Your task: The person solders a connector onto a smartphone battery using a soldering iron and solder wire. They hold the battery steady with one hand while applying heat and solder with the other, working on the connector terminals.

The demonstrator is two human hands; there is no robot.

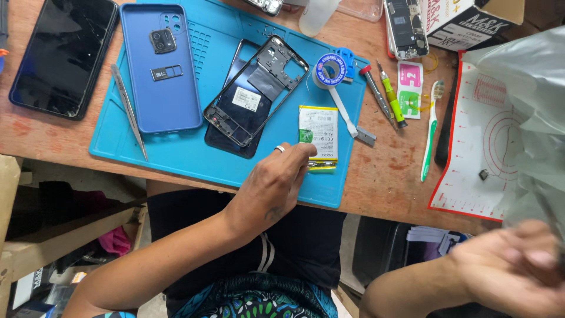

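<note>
On the near edge of the blue mat [176, 153] that covers the middle of the wooden worktop [388, 171], the left hand [276, 182] rests with fingertips pressed on the lower end of a white phone battery [318, 133]; ring on one finger, fingers curled together on the battery's near edge. Right hand [518, 268] is off the worktop's near right corner, blurred, fingers loosely bunched by a grey plastic bag [529, 106]; can't tell if it grips anything. Just left of the battery: black phone frame [256, 91] lying over a dark back panel. Farther left on the mat: blue phone case [160, 68], then tweezers [129, 109] along its left side. Black phone [63, 53] sits at the worktop's far left corner, off the mat. Right of the battery: tape roll [329, 70], green-handled screwdriver [391, 97], toothbrush [431, 129], all apart. White-red mat [471, 153] at the right edge under the bag.
</note>
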